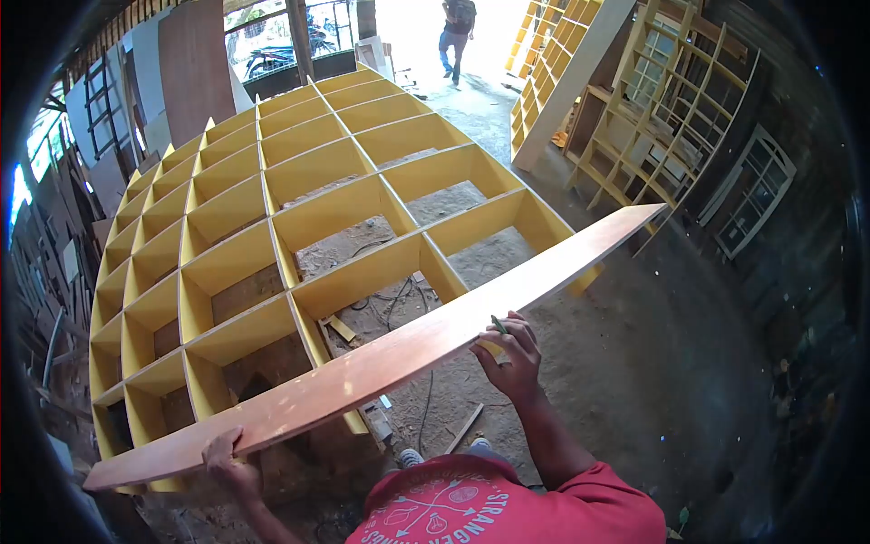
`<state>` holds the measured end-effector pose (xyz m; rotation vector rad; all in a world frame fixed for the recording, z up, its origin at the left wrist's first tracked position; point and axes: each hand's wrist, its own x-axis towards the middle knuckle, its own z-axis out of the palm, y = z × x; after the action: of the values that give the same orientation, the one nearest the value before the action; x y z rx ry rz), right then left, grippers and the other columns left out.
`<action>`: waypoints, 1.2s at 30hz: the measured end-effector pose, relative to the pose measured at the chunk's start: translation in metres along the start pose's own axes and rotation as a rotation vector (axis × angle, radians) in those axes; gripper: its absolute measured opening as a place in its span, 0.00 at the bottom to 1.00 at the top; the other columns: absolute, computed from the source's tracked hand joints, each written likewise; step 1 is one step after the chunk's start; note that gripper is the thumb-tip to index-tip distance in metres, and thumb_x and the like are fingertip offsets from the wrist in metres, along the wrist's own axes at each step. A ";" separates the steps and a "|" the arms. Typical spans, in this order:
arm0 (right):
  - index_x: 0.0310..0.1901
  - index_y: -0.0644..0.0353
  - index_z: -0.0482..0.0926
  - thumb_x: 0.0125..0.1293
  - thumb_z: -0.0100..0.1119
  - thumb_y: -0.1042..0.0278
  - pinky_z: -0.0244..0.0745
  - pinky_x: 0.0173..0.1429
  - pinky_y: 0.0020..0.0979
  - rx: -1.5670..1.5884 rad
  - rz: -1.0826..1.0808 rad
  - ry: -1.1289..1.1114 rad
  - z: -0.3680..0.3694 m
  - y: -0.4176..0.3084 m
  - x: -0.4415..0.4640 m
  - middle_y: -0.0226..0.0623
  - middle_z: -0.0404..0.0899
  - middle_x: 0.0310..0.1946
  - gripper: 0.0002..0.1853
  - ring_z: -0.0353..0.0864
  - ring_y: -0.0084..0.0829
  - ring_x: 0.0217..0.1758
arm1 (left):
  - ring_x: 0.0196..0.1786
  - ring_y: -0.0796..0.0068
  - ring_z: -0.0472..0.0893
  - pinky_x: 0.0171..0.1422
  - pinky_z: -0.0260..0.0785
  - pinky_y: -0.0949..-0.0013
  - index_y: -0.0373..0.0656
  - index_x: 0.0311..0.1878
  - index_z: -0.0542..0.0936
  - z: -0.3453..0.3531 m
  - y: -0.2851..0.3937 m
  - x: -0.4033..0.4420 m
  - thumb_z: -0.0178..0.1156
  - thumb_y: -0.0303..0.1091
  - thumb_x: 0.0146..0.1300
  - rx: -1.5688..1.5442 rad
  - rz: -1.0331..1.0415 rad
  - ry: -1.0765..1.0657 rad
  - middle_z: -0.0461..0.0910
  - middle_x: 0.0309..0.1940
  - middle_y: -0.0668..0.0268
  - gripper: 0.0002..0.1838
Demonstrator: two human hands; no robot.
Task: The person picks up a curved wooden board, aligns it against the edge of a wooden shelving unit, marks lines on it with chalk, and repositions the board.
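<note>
A long reddish-brown wooden board [362,363] lies slantwise over the near edge of a large yellow grid frame [340,154]. My left hand [228,461] grips the board's lower edge near its left end. At the board's near edge, right of its middle, my right hand [514,355] has its fingers closed around a small green item [497,324], which looks like a pencil or marker. Whether that hand also presses on the board is hard to tell. Square open compartments fill the frame.
A person [456,41] walks in the bright doorway. Another yellow lattice [544,82] and a wooden grid [666,109] lean at the right. Panels [192,72] stand at the left. Cables [390,308] and a wood strip [464,428] lie on the floor.
</note>
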<state>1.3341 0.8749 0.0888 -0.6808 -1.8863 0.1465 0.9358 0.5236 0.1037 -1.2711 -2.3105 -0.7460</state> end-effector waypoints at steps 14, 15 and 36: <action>0.41 0.49 0.88 0.54 0.88 0.64 0.81 0.62 0.46 -0.003 -0.014 -0.131 -0.030 0.009 -0.024 0.30 0.88 0.44 0.16 0.89 0.39 0.52 | 0.56 0.51 0.92 0.68 0.78 0.53 0.42 0.50 0.93 0.005 -0.004 -0.035 0.70 0.33 0.63 -0.126 -0.095 -0.116 0.94 0.49 0.54 0.14; 0.41 0.50 0.88 0.54 0.88 0.64 0.81 0.62 0.47 -0.004 -0.012 -0.135 -0.030 0.008 -0.020 0.30 0.88 0.44 0.16 0.89 0.39 0.52 | 0.56 0.51 0.91 0.68 0.78 0.53 0.41 0.50 0.93 0.005 -0.005 -0.032 0.70 0.34 0.64 -0.135 -0.076 -0.109 0.94 0.49 0.54 0.14; 0.48 0.53 0.90 0.60 0.86 0.64 0.76 0.82 0.55 0.084 -0.034 -0.008 0.022 0.014 0.045 0.36 0.90 0.49 0.17 0.91 0.40 0.59 | 0.79 0.46 0.74 0.84 0.59 0.41 0.44 0.65 0.86 0.016 -0.020 0.034 0.71 0.70 0.64 0.152 0.075 0.124 0.82 0.72 0.54 0.40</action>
<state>1.3083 0.9149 0.1108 -0.5922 -1.8870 0.2055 0.9003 0.5466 0.1056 -1.2022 -2.1638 -0.5940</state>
